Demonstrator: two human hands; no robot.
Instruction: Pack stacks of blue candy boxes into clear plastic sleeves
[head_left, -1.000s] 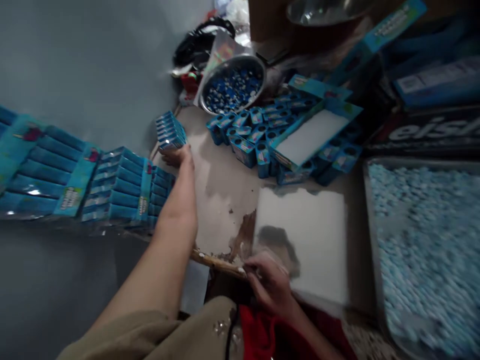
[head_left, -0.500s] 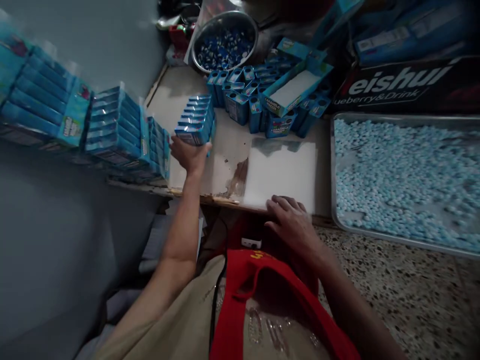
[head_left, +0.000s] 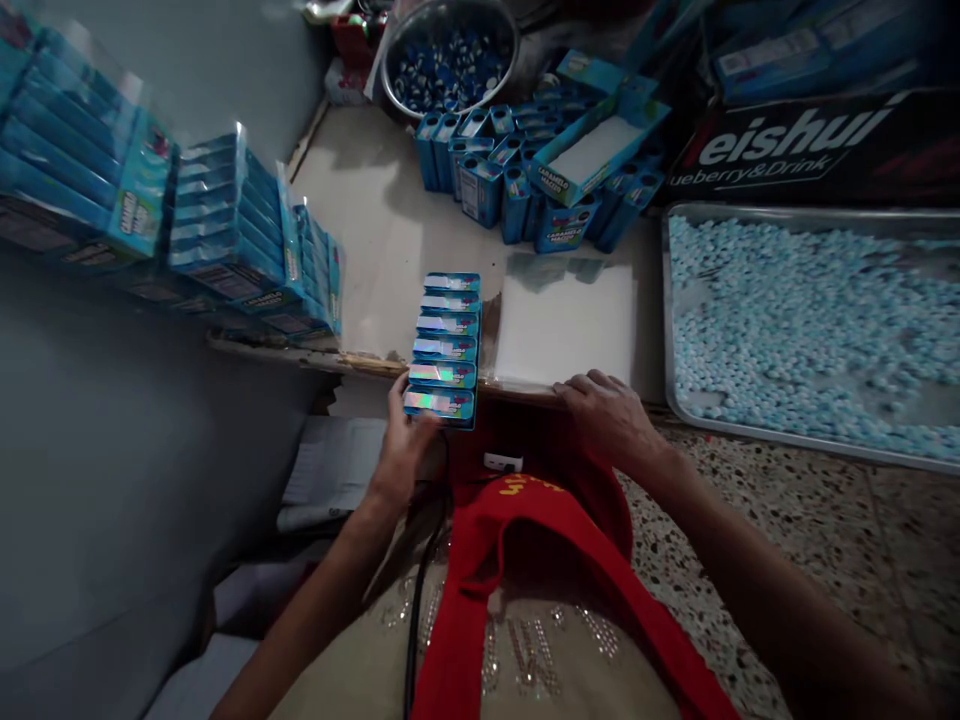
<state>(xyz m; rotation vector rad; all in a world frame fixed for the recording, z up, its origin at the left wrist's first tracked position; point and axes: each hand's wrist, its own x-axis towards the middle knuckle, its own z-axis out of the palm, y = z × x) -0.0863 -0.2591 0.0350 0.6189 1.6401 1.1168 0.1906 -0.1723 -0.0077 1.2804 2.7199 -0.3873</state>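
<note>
My left hand (head_left: 405, 440) grips the near end of a display box of blue candy packs (head_left: 444, 348), several packs lined up in one row with shiny strips on top. The box lies over the table's front edge, left of a white sheet (head_left: 566, 325). My right hand (head_left: 611, 410) rests with its fingers spread on the table edge at the sheet's near side, and nothing shows in it. Behind the sheet stand several loose blue candy packs (head_left: 480, 190), with an open blue carton (head_left: 592, 160) lying on top of them.
On the right sits a metal tray (head_left: 669, 330) of small light-blue candies. At the back is a metal bowl (head_left: 513, 50) of blue-and-white pieces. Wrapped display boxes (head_left: 232, 225) stand in a row on the left. A black carton (head_left: 810, 145) is behind the tray.
My left hand has drawn the display box from the back left toward me and to the right, to the table's front edge. My right hand has stayed near the white sheet.
</note>
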